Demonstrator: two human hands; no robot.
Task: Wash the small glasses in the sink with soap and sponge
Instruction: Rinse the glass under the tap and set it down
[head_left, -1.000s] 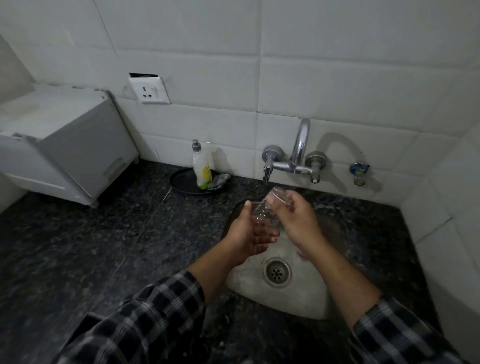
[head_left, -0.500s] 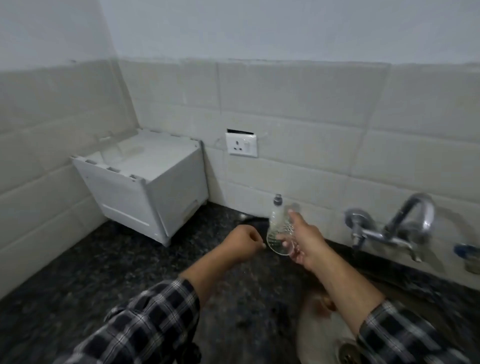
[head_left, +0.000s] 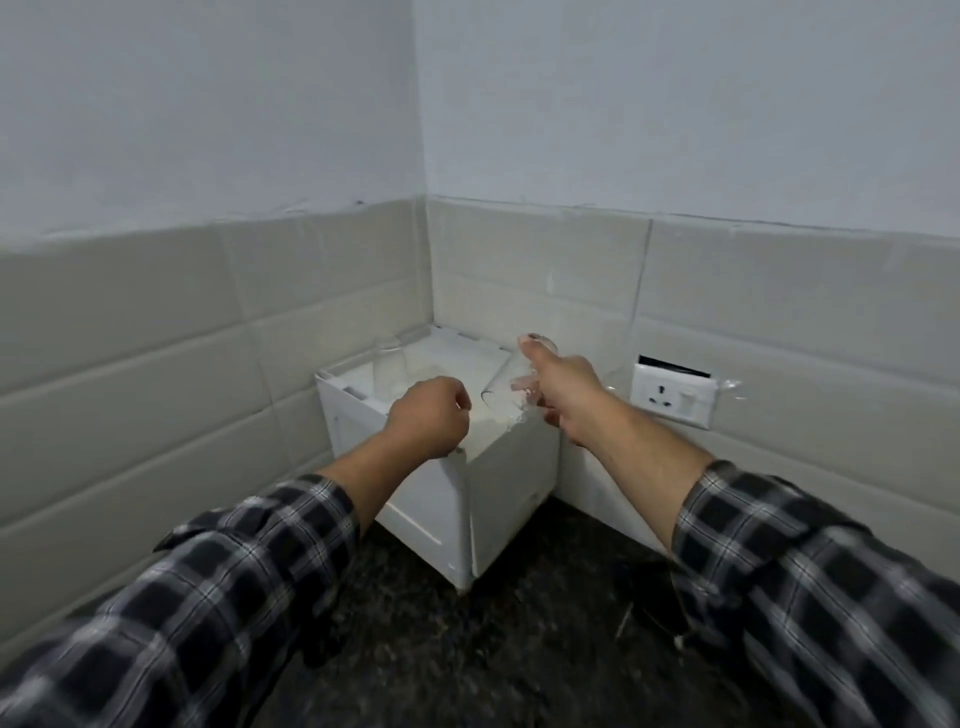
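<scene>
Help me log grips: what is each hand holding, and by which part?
The right hand grips a small clear glass around its side wall, thumb toward the base. The left hand is curled, holding nothing.

A home kitchen corner.
Pale wall tiles (head_left: 156, 332) ran behind a dark speckled stone counter (head_left: 519, 649), with a wall socket (head_left: 672, 392) and a white box (head_left: 498, 483).

Left arm: reached forward from lower left, checked sleeve ending mid-forearm, wrist bare. Left hand (head_left: 428, 418): back uppermost, fingers curled into a fist, nothing seen in it. Right arm: reached forward from lower right, sleeve likewise ending mid-forearm. Right hand (head_left: 563, 395): gripped a tilted small glass (head_left: 500, 387), thumb laid along its side, fingers curled round it. Hands were near, not touching.
</scene>
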